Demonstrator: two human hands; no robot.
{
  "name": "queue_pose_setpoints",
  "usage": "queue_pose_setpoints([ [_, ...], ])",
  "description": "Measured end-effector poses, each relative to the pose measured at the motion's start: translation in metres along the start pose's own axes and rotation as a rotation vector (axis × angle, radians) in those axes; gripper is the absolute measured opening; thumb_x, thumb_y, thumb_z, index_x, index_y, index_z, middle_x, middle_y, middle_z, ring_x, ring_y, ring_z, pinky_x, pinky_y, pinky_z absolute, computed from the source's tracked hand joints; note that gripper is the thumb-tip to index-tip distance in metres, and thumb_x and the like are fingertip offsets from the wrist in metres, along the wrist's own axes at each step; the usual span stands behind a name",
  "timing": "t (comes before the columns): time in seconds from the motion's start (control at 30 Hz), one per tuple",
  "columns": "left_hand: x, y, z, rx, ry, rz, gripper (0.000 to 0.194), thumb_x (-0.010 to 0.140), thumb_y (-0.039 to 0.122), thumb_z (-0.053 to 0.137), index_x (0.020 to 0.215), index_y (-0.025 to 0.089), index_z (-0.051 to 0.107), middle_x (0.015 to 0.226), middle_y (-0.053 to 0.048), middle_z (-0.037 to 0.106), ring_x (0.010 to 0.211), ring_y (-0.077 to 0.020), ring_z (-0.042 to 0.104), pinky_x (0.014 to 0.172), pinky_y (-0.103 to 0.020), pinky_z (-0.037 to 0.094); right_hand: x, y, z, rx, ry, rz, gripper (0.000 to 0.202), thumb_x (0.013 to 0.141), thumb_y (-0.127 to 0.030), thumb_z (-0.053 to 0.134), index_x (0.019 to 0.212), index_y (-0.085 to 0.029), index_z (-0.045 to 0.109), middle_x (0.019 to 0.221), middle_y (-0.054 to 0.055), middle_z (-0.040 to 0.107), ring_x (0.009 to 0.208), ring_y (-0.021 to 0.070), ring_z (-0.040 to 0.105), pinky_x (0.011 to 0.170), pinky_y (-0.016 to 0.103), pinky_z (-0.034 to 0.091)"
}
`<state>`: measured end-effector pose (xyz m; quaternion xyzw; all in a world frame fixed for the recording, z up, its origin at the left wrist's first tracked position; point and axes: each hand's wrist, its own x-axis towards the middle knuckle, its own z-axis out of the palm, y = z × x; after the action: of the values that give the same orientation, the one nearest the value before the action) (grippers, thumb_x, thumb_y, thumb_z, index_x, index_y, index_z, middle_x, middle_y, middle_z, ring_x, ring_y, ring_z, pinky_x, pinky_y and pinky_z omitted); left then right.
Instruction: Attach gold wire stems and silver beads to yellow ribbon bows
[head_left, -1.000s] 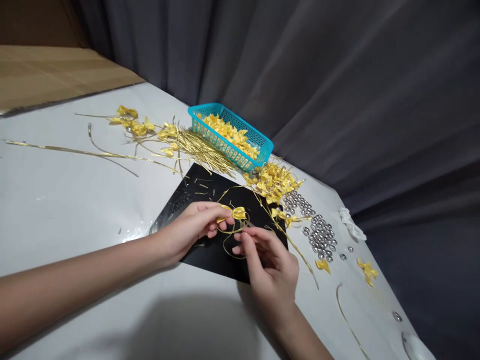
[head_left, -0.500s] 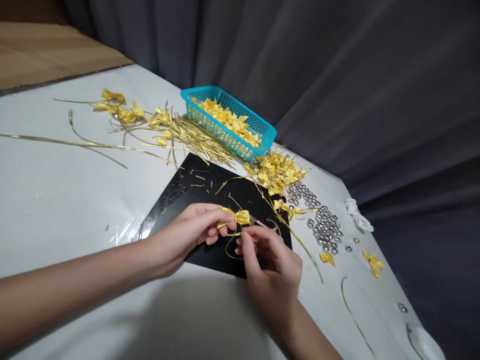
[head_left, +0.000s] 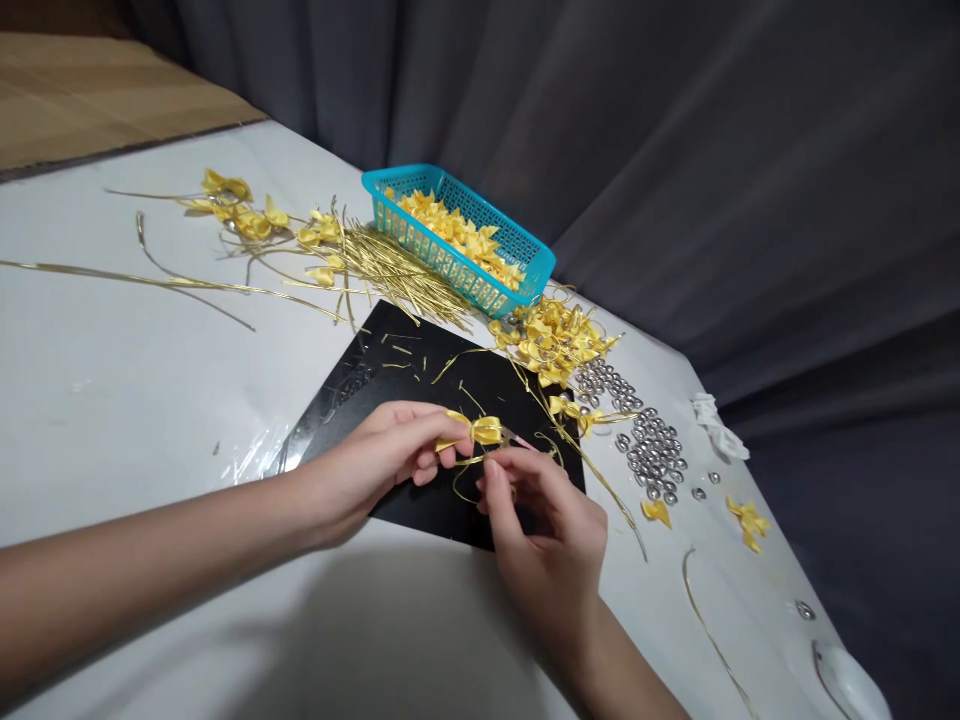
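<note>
Between the thumb and fingers of my left hand is a yellow ribbon bow, held above a black mat. Just to its right, my right hand pinches a thin gold cord that loops below the bow. The cord's grip point is partly hidden by the fingers. Behind the right hand, a thin pinkish tool with a metal tip shows in part. Short gold cord clippings lie on the mat.
A blue basket of yellow bows stands at the back, with a bundle of gold cords before it. More yellow bows are heaped right of it, near silver rings. A dark curtain hangs behind the white table.
Hands and bow hold almost the same pose. The cord loop under the bow looks slightly smaller, and the view has shifted a little.
</note>
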<state>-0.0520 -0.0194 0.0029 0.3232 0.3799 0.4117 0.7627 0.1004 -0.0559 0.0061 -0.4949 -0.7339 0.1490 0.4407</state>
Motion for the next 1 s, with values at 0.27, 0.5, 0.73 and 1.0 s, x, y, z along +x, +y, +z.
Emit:
queue_pose_setpoints([
  [0.27, -0.0003, 0.001, 0.0003, 0.041, 0.001, 0.008, 0.017, 0.07, 0.028, 0.064, 0.058, 0.015, 0.066, 0.056, 0.001, 0.053, 0.05, -0.0078, 0.038, 0.046, -0.021, 0.026, 0.0007, -0.0026, -0.0001, -0.004, 0.019, 0.032, 0.008, 0.082, -0.009, 0.055, 0.083, -0.016, 0.059, 0.066, 0.0, 0.064, 0.051, 0.0078, 0.06, 0.049, 0.017, 0.054],
  [0.5, 0.0004, 0.002, 0.0003, 0.052, 0.006, 0.011, 0.018, 0.07, 0.027, 0.064, 0.057, 0.015, 0.065, 0.055, 0.002, 0.053, 0.05, -0.0066, 0.037, 0.046, -0.02, 0.025, -0.0002, -0.0021, -0.0005, 0.002, 0.007, 0.039, 0.009, 0.082, -0.009, 0.055, 0.084, -0.016, 0.059, 0.067, -0.001, 0.063, 0.052, 0.0079, 0.061, 0.049, 0.017, 0.053],
  [0.73, 0.0003, 0.0018, 0.0003, 0.062, 0.001, 0.006, 0.018, 0.072, 0.026, 0.063, 0.057, 0.015, 0.065, 0.055, 0.003, 0.053, 0.049, -0.0061, 0.037, 0.047, -0.02, 0.026, 0.0006, -0.0019, -0.0002, 0.011, 0.005, 0.048, 0.009, 0.082, -0.009, 0.055, 0.083, -0.016, 0.059, 0.065, -0.001, 0.062, 0.05, 0.0077, 0.059, 0.048, 0.017, 0.052],
  [1.0, 0.0008, 0.0015, 0.0004, 0.064, -0.013, 0.009, 0.019, 0.073, 0.025, 0.062, 0.057, 0.014, 0.064, 0.055, 0.003, 0.053, 0.049, -0.0063, 0.037, 0.045, -0.019, 0.026, -0.0008, 0.0003, -0.0001, 0.011, 0.002, 0.021, 0.01, 0.082, -0.008, 0.055, 0.086, -0.016, 0.059, 0.068, -0.001, 0.063, 0.053, 0.0076, 0.059, 0.05, 0.017, 0.051],
])
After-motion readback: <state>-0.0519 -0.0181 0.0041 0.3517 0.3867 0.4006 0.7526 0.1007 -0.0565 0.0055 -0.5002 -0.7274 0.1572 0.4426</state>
